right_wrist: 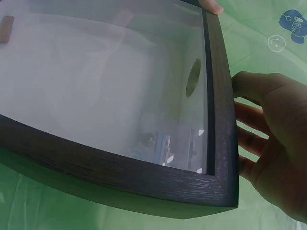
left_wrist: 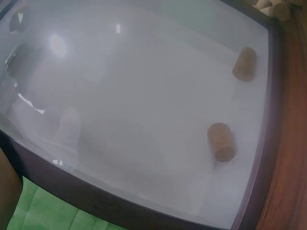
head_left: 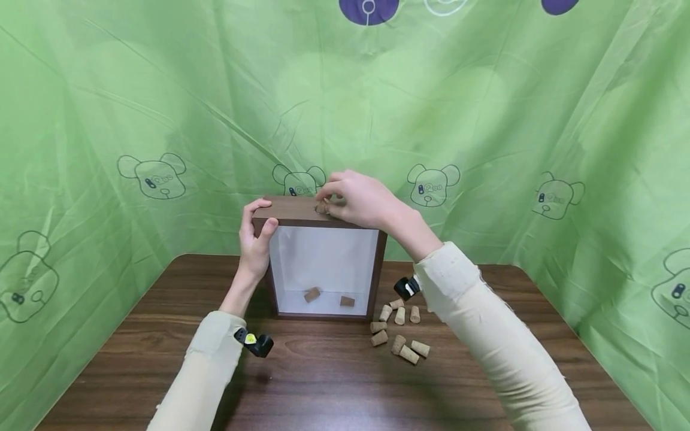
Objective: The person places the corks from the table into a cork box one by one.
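Note:
A dark brown wooden box frame [head_left: 372, 281] with a clear front and white back stands upright on the table. Two corks, a left one [head_left: 312, 294] and a right one [head_left: 347, 301], lie inside at its bottom. My left hand [head_left: 256, 242] grips the upper left corner, thumb on the front edge and fingers over the top. Above the top edge, my right hand [head_left: 363, 197] pinches a cork [head_left: 321, 207] at the round hole [right_wrist: 193, 78], which shows through the glass in the right wrist view. The fingers partly cover that cork.
Several loose corks [head_left: 408, 355] lie scattered on the wooden table [head_left: 323, 383], right of the box and below my right forearm. Green printed cloth [head_left: 345, 108] hangs behind and at both sides. Each wrist wears a small black camera [head_left: 262, 345].

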Motion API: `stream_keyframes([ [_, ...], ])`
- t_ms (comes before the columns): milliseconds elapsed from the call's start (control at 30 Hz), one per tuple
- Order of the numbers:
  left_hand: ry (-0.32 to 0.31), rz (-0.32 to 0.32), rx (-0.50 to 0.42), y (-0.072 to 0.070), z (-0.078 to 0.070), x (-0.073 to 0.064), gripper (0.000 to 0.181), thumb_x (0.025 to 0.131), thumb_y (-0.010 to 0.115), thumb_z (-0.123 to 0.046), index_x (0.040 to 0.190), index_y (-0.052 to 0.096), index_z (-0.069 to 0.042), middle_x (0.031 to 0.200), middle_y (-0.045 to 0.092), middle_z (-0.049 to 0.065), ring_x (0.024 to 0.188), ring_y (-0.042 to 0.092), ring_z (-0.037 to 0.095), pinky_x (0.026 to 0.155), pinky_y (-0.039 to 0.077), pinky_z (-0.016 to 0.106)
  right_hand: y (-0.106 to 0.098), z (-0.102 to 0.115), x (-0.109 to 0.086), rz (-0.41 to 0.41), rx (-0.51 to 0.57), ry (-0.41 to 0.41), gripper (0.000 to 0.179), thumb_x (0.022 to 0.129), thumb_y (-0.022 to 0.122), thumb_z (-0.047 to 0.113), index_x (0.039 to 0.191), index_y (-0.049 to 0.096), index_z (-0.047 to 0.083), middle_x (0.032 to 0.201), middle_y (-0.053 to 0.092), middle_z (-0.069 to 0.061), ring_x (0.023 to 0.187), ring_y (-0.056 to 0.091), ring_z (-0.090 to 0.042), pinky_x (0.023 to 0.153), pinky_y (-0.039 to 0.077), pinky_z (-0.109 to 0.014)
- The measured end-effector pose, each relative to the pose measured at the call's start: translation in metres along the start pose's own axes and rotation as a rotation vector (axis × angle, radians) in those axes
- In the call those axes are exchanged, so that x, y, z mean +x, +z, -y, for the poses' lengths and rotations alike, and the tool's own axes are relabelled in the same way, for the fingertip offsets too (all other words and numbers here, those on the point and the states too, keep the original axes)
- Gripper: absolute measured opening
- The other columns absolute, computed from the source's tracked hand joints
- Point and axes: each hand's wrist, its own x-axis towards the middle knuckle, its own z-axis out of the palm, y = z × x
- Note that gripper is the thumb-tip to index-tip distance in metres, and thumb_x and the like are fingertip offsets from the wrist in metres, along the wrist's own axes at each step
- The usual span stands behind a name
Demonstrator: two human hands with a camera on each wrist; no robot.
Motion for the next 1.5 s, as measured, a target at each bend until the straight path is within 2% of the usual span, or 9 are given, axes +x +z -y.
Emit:
stream_keyframes([
  [200,0.033,0.001,0.007,0.007,-0.023,-0.004,0.062,0.092,0.068,-0.036,0.125,0.046,0.011,0.129,0.053,-0.001,0.119,0.049,0.013,0.102,0.036,0.026,0.0,-0.001,-0.004,-0.016,0.026,0.003,0.031,0.094,0.065,0.021,0.125,0.068,0.024,0.12,0.066,0.004,0.11,0.058,-0.017,0.093,0.049,-0.037],
  [300,0.051,-0.003,0.005,0.004,-0.017,-0.002,0.065,0.091,0.069,-0.038,0.126,0.045,0.012,0.129,0.053,-0.001,0.117,0.05,0.012,0.102,0.036,0.026,-0.002,-0.003,-0.009,-0.042,0.042,0.0,0.03,0.094,0.065,0.02,0.124,0.068,0.023,0.12,0.066,0.003,0.111,0.058,-0.018,0.094,0.049,-0.037],
  [500,0.055,-0.007,0.003,-0.003,0.003,0.002,0.061,0.09,0.069,-0.042,0.127,0.05,0.003,0.13,0.053,0.002,0.116,0.051,0.016,0.1,0.038,0.027,-0.007,-0.01,-0.023,-0.092,0.082,0.023,0.028,0.094,0.063,0.019,0.121,0.069,0.02,0.118,0.066,0.003,0.11,0.06,-0.019,0.096,0.048,-0.036],
  [733,0.074,-0.012,0.041,-0.006,0.005,0.001,0.061,0.088,0.069,-0.051,0.125,0.055,-0.005,0.132,0.053,-0.002,0.133,0.043,0.019,0.109,0.031,0.029,-0.008,-0.024,-0.046,-0.206,0.171,0.021,0.024,0.094,0.063,0.014,0.116,0.071,0.015,0.114,0.069,0.001,0.105,0.063,-0.02,0.094,0.049,-0.036],
  [833,0.072,-0.01,0.035,-0.006,0.005,0.001,0.06,0.087,0.069,-0.053,0.125,0.056,-0.009,0.132,0.053,-0.002,0.129,0.046,0.019,0.107,0.033,0.029,-0.008,-0.032,-0.056,-0.252,0.21,0.029,0.023,0.094,0.063,0.012,0.114,0.071,0.013,0.112,0.069,-0.001,0.102,0.063,-0.02,0.09,0.049,-0.037],
  [1000,0.049,-0.006,0.017,-0.007,0.004,0.0,0.061,0.089,0.069,-0.045,0.127,0.051,0.0,0.135,0.05,0.003,0.125,0.047,0.02,0.104,0.035,0.028,-0.006,-0.043,-0.071,-0.293,0.246,0.045,0.021,0.094,0.063,0.013,0.113,0.071,0.012,0.11,0.07,-0.003,0.098,0.064,-0.017,0.083,0.049,-0.037],
  [1200,0.037,-0.014,0.022,-0.003,-0.001,-0.001,0.065,0.089,0.07,-0.044,0.126,0.049,0.004,0.133,0.05,-0.001,0.128,0.045,0.016,0.106,0.033,0.027,-0.001,-0.056,-0.09,-0.351,0.255,0.073,0.019,0.094,0.065,0.012,0.112,0.072,0.01,0.105,0.07,-0.002,0.096,0.064,-0.016,0.08,0.049,-0.039],
  [1433,0.051,-0.025,0.059,0.006,-0.026,-0.004,0.062,0.09,0.069,-0.039,0.123,0.049,0.009,0.13,0.054,0.011,0.114,0.053,0.011,0.097,0.041,0.022,0.009,-0.072,-0.11,-0.396,0.254,0.114,0.019,0.094,0.065,0.013,0.111,0.072,0.015,0.101,0.069,0.003,0.092,0.06,-0.009,0.076,0.049,-0.034],
  [1500,0.061,-0.035,0.068,0.006,-0.027,-0.004,0.063,0.09,0.069,-0.039,0.123,0.049,0.011,0.132,0.054,0.014,0.113,0.054,0.01,0.094,0.042,0.021,0.013,-0.076,-0.115,-0.392,0.256,0.117,0.019,0.094,0.065,0.013,0.111,0.072,0.015,0.101,0.069,0.003,0.092,0.06,-0.009,0.075,0.05,-0.036],
])
